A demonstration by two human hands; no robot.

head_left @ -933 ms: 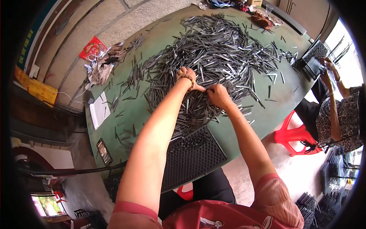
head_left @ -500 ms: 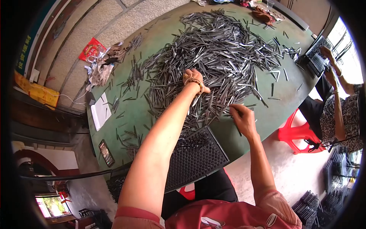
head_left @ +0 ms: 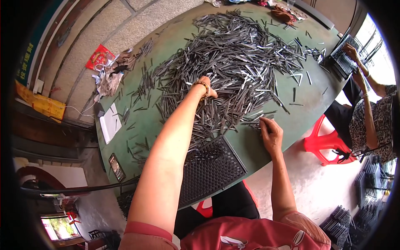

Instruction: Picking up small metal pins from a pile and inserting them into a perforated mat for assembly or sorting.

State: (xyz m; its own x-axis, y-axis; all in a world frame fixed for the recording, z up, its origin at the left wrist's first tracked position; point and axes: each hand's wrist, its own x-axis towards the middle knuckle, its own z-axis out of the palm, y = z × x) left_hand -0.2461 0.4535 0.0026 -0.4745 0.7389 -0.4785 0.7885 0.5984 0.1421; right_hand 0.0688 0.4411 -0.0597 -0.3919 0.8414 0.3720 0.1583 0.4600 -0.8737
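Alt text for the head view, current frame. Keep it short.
A person's left hand reaches into a large pile of thin dark strips on a green table; the right hand is at its near-right edge. A black perforated tray lies nearest the person, and a co-worker is at right.

Right hand (head_left: 271,132) has left its spot beside the left hand (head_left: 205,85) in the pile (head_left: 237,62); now well apart from it, fingers curled, at the pile's right fringe near the edge of the table (head_left: 258,152). Right forearm (head_left: 283,183) swung from slanting inward to nearly upright. Strips formerly under the right hand now show. Left thumb drawn in. Co-worker's far hand (head_left: 351,51) shifted up their rack (head_left: 342,63), away from their other hand (head_left: 361,79).
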